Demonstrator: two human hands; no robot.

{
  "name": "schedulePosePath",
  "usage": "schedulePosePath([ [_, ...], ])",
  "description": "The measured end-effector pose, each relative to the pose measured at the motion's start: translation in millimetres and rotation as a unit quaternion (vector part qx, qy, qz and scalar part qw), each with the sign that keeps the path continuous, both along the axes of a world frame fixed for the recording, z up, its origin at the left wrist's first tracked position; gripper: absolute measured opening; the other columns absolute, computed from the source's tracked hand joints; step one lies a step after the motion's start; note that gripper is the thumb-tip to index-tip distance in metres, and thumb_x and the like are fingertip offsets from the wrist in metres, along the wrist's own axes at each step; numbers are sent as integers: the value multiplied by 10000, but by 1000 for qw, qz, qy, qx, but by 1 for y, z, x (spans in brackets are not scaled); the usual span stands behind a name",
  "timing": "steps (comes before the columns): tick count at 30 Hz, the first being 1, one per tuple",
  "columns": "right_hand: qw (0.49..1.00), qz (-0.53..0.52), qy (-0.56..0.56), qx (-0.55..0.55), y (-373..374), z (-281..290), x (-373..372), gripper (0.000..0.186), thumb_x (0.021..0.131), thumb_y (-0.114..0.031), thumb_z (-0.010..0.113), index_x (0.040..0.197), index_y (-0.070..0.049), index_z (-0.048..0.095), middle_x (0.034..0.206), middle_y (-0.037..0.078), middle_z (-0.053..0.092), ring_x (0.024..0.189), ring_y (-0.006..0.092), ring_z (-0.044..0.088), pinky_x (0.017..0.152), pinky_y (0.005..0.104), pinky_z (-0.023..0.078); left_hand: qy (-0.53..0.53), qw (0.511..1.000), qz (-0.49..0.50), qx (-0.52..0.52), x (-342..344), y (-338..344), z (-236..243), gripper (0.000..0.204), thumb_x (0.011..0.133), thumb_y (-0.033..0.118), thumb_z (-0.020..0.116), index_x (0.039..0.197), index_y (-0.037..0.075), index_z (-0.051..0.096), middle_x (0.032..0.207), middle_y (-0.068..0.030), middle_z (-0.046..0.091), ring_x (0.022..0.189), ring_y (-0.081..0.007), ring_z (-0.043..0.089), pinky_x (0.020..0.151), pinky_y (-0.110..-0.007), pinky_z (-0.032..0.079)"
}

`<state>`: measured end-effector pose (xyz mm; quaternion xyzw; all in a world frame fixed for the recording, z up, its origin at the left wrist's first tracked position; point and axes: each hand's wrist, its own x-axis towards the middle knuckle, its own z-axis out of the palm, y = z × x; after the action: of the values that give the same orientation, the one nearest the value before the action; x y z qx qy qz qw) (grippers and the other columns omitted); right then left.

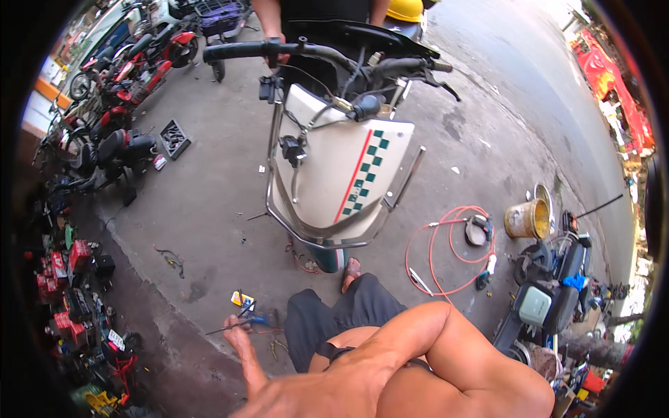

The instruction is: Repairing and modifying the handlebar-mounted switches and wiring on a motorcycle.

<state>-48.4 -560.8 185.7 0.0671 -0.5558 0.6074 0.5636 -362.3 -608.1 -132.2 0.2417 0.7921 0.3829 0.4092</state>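
1. My left hand (235,336) hangs low over the concrete floor (209,209), fingers loosely curled and holding nothing; the grip is open.
2. Just ahead of that hand, on the floor: a small yellow meter-like box (242,299), a thin dark rod (230,326) and a blue-handled tool (259,320). The hand is near them but apart from all three.
3. My right arm folds across my body at the lower edge of the view. The right hand itself is tucked out of sight behind the arm, so I cannot tell how its grip stands.
4. I am crouched; my dark trousers (341,313) and one sandalled foot (350,270) point at the scooter.
5. The cream scooter (341,174), with a red stripe and green checker pattern on its front panel, stands right in front of me, its front wheel just beside my foot. Loose wires hang about its handlebar (279,50).
6. Another person stands behind the scooter; their hand (277,50) grips the left handlebar.
7. To my right on the floor: a coiled red hose (446,251), a yellow bucket (526,219), and a dark scooter with blue parts (550,285).
8. To my left: a row of parked bikes (118,104) and what look like red batteries (70,265), though the rim distortion makes them hard to read.
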Motion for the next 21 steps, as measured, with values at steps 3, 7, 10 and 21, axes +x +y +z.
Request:
schedulePosePath([
  [3,996,-51,-76,-11,13,-26,4,260,866,-157,611,1066,6,585,943,149,592,873,336,598,761,414,481,6,999,24,-46,-5,-15,1,270,958,224,524,1081,-14,551,768,-75,601,531,-118,543,441,-246,461],
  [7,803,-161,-464,-338,6,-161,25,399,852,-239,678,1128,36,592,1004,133,655,921,202,628,806,324,495,-43,998,-3,-47,5,-5,3,235,925,141,542,1119,13,575,780,-45,611,585,-122,569,479,-279,472],
  [10,604,-214,-639,-427,-39,-276,82,455,851,-349,650,1100,31,628,1025,190,677,938,258,660,811,359,489,-119,992,-6,-31,-10,-13,-11,365,759,-51,460,1112,-17,550,846,-102,585,625,-164,578,507,-330,554],
  [21,316,-162,-579,-734,-149,-367,157,362,877,-307,609,1131,-50,585,886,112,635,749,223,608,653,411,496,-404,903,144,24,-22,-57,1,341,825,141,543,1142,15,535,1008,-137,611,911,-238,612,745,-399,529],
])
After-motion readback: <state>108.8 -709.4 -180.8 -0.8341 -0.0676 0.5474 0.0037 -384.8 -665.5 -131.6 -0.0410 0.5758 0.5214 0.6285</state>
